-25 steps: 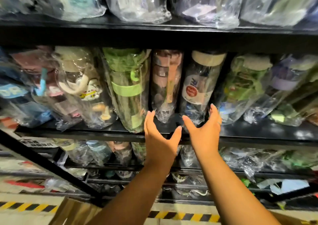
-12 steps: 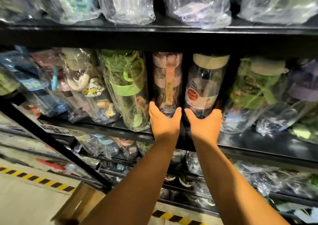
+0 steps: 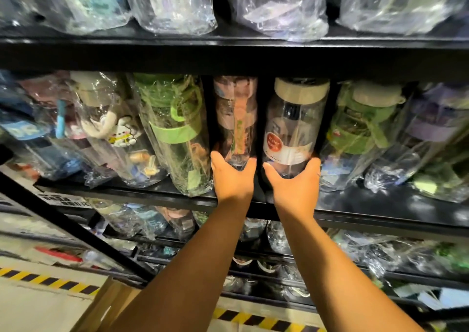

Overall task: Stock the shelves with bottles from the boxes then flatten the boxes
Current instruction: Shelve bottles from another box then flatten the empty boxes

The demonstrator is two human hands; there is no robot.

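Observation:
Two wrapped bottles stand side by side on the black middle shelf [image 3: 380, 220]. My left hand [image 3: 232, 177] cups the base of the pink bottle [image 3: 237, 118], thumb and fingers around its bottom. My right hand [image 3: 294, 182] grips the base of the clear bottle [image 3: 294, 126], which has a cream lid and a red round label. Both bottles stand upright, their bases hidden by my hands.
A green bottle [image 3: 177, 133] stands just left of my left hand, another green one [image 3: 360, 128] right of my right hand. More bagged bottles fill the upper shelf [image 3: 228, 50] and lower shelves. A cardboard box flap [image 3: 111, 303] sits below, beside hazard tape [image 3: 48, 279] on the floor.
Both hands reached forward from the shelf edge and closed around the bases of the pink and clear bottles. The view moved closer to the shelf.

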